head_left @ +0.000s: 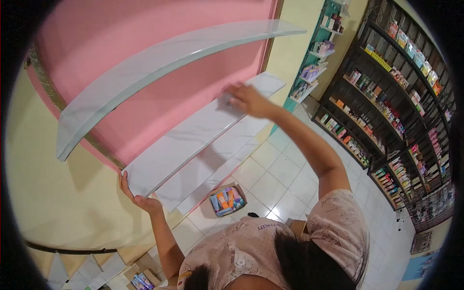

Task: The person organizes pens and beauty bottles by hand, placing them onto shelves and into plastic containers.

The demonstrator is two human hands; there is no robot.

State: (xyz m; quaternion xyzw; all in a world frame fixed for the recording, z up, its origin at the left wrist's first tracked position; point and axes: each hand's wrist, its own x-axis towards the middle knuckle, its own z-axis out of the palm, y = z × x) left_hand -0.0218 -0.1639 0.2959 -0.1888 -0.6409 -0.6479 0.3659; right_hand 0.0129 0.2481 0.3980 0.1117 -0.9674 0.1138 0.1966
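My left hand (139, 197) grips the near left end of a white marble-patterned shelf (188, 137), fingers curled over its edge. My right hand (247, 100) reaches far along the same shelf and presses down on its top near the right end. Under its fingers is what looks like a small grey cloth (225, 99), blurred. Above this shelf hangs another bare white shelf (164, 58); below it are two lower white shelves (220, 154). All are fixed to a pink wall panel (145, 29).
A cardboard box of small products (227, 199) sits on the white tiled floor below the shelves. Another box with packs (140, 279) is at the bottom left. Dark shelving full of goods (386, 101) lines the right; a teal rack (314, 72) stands beyond.
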